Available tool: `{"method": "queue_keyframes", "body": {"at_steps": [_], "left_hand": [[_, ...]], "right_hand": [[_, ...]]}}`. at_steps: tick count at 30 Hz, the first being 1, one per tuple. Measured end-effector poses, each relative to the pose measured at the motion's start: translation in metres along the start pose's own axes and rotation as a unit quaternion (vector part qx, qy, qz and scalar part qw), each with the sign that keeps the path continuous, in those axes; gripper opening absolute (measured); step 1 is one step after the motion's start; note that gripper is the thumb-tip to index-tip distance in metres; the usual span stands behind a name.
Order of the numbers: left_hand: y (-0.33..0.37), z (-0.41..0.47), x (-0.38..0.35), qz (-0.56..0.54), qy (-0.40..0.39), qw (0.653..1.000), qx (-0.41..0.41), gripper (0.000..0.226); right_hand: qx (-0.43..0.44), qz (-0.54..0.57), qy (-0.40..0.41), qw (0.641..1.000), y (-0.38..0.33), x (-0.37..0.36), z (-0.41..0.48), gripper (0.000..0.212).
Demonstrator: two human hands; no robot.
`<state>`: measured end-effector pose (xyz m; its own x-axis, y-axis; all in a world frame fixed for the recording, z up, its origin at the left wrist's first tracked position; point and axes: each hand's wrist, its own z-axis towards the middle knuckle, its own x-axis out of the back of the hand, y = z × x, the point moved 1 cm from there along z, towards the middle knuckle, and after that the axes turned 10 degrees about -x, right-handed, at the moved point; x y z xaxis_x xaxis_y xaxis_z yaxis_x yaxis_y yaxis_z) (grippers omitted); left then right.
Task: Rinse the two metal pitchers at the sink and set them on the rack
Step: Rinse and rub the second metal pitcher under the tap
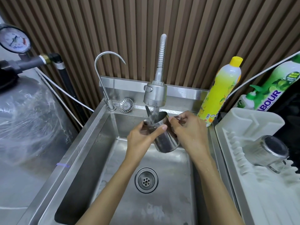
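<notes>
- Both hands hold a metal pitcher (164,137) tilted under the running spray faucet (155,93), above the sink (90,143).
- The left hand (142,138) wraps its body; the right hand (190,132) grips the handle side.
- A second pitcher (266,151) lies upside down on the white rack (240,120) to the right.
- A yellow soap bottle (220,93) stands behind the sink's right corner.

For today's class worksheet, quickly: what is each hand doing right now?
Left hand: closed on the pitcher body, under the running tap.
Right hand: closed on the same pitcher's handle side.

Head camera, close, facing down-forward over sink (90,143).
</notes>
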<state>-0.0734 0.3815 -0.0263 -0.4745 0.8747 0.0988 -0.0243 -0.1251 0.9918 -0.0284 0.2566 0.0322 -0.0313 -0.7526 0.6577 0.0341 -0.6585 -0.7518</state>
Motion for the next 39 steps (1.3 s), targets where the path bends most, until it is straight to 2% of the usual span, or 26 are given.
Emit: {"method": "queue_keyframes", "body": {"at_steps": [3,5,9,13,15,20,23,27,29,31,33,35,37,39], "left_hand": [[0.0,0.005,-0.007,-0.079,-0.024,0.997,0.0,0.053],[0.001,0.009,-0.011,-0.103,0.001,0.994,-0.028,0.047],[0.006,0.014,-0.01,-0.103,0.075,0.985,-0.114,0.072],[0.014,0.012,-0.004,0.023,0.108,0.974,-0.199,0.087],[0.014,0.01,-0.004,0.082,0.129,0.965,-0.215,0.087],[0.009,0.005,0.004,0.149,0.141,0.967,-0.149,0.09],[0.007,-0.001,0.004,0.144,0.111,0.979,-0.087,0.073],[-0.002,-0.003,0.0,0.068,0.052,0.995,-0.05,0.055],[-0.005,-0.002,-0.003,0.01,0.021,0.999,-0.047,0.043],[-0.005,0.001,-0.009,-0.063,0.004,0.997,-0.051,0.046],[-0.003,0.005,-0.015,-0.11,0.007,0.991,-0.076,0.056],[0.0,0.011,-0.016,-0.122,0.03,0.986,-0.111,0.069],[0.005,0.015,-0.013,-0.102,0.054,0.982,-0.148,0.081],[0.011,0.014,-0.008,-0.045,0.07,0.976,-0.199,0.081]], "right_hand": [[0.004,0.051,0.004,0.999,0.002,-0.002,-0.002,0.015],[-0.002,0.126,-0.023,0.992,0.007,-0.007,0.002,0.015],[-0.002,0.263,-0.145,0.954,0.021,-0.014,0.016,0.017],[-0.054,0.414,-0.233,0.878,0.034,-0.032,0.019,0.019],[-0.077,0.441,-0.241,0.861,0.036,-0.04,0.016,0.016],[-0.102,0.371,-0.205,0.9,0.031,-0.039,0.009,0.016],[-0.107,0.298,-0.162,0.935,0.029,-0.032,0.009,0.021],[-0.037,0.143,-0.063,0.987,0.025,-0.017,0.01,0.026],[0.011,0.07,-0.021,0.997,0.02,-0.01,0.008,0.023],[0.033,0.08,-0.015,0.996,0.016,-0.007,0.005,0.021],[0.032,0.162,-0.036,0.986,0.017,-0.007,0.007,0.025],[0.025,0.27,-0.083,0.959,0.022,-0.011,0.013,0.028],[0.003,0.368,-0.144,0.919,0.028,-0.019,0.019,0.028],[-0.024,0.461,-0.207,0.862,0.031,-0.031,0.022,0.026]]}}
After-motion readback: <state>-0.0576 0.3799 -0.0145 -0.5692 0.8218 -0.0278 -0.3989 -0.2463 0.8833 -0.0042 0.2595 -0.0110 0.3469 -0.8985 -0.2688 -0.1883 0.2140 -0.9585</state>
